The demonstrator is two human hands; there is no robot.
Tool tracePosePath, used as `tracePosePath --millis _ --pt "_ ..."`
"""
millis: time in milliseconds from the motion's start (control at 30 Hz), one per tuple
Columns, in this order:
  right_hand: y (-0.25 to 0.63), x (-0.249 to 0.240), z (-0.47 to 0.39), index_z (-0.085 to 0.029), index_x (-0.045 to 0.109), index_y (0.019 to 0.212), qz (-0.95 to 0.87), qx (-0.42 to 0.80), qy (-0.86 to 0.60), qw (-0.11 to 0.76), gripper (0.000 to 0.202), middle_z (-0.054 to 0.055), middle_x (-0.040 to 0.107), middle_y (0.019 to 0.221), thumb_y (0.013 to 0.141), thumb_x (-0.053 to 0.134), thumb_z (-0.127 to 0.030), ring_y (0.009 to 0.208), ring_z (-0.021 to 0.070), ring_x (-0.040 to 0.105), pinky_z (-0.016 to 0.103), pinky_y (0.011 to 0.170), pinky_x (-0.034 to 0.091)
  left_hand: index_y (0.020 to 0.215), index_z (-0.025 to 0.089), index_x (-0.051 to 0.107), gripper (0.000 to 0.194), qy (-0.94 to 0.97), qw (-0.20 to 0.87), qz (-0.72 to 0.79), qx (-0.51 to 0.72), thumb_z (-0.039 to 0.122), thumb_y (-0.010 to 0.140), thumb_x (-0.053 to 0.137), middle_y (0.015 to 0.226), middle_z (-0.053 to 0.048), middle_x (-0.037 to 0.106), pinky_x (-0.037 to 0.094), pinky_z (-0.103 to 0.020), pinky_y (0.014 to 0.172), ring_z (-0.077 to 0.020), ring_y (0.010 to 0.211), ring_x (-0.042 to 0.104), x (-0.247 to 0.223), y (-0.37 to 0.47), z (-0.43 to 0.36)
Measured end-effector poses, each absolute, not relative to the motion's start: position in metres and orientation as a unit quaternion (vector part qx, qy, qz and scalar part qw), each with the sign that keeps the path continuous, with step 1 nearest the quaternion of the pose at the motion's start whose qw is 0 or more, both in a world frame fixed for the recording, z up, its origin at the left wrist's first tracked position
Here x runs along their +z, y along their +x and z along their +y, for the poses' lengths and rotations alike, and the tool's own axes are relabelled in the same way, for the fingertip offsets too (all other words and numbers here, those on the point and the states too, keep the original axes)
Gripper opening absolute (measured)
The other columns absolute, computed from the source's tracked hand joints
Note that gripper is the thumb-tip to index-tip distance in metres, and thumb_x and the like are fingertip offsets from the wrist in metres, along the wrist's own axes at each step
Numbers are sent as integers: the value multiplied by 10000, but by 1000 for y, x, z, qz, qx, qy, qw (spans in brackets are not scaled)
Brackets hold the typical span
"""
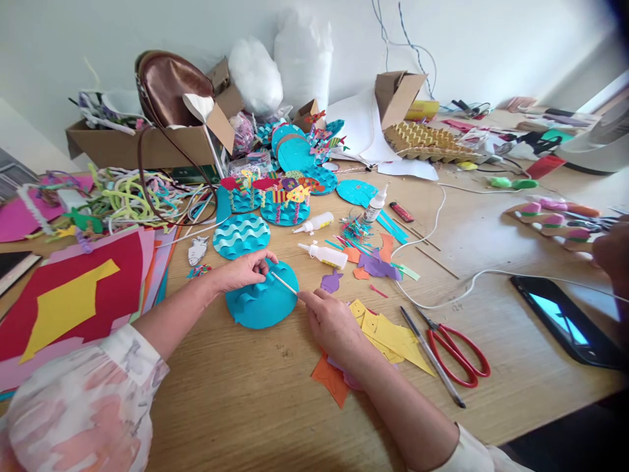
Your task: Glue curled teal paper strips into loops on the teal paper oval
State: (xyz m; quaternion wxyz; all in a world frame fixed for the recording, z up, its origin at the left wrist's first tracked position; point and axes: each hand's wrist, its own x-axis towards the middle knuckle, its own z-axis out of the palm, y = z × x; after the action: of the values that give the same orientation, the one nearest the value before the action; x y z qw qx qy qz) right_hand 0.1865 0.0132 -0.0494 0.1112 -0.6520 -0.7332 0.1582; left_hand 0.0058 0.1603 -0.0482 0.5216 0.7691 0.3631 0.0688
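1. Pale wall behind, and before it a wooden table (221, 406) crowded with paper, craft pieces and boxes.
2. Near the middle lies a blue disc (263, 311) with raised, curled paper on it, flat on the wood just in front of a wavy-striped disc (240, 236).
3. The left hand (246, 270) is at the blue disc's upper edge, fingers bent and close to the thumb; whether anything is pinched between them, I cannot tell.
4. The right hand (337, 328) is closed on a thin white stick (285, 284), its far end over the disc near the left fingertips.
5. Pushing the stick too hard could crush or tear the raised paper; too light a steadying touch could let the disc slide or turn.
6. Yellow paper pieces (398, 337) and an orange scrap (331, 380) lie beside or under the right forearm, so a sweep of that arm might drag or crease them.
7. One glue bottle (324, 254) lies on its side near the right hand; if its nozzle is unsealed, glue could seep out. A knock could tip the upright bottle (376, 204).
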Motion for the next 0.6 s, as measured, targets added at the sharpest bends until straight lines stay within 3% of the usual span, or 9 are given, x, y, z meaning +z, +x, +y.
tracePosePath --millis 300,600 --pt "186 -46 15 -221 535 1103 -723 189 -653 124 352 53 603 927 833 342 -105 802 143 589 219 663 386 1013 181 504 407 770 514 373 61 127 610 519 725 35 496 362 -214 562 -107 643 454 -46 7 161" --pt "185 -41 17 -230 506 1144 -721 194 -662 72 363 62 602 968 842 347 -105 843 156 591 227 663 385 990 183 507 373 778 504 372 57 143 619 513 726 28 503 373 -220 565 -115 655 469 -48 7 161"
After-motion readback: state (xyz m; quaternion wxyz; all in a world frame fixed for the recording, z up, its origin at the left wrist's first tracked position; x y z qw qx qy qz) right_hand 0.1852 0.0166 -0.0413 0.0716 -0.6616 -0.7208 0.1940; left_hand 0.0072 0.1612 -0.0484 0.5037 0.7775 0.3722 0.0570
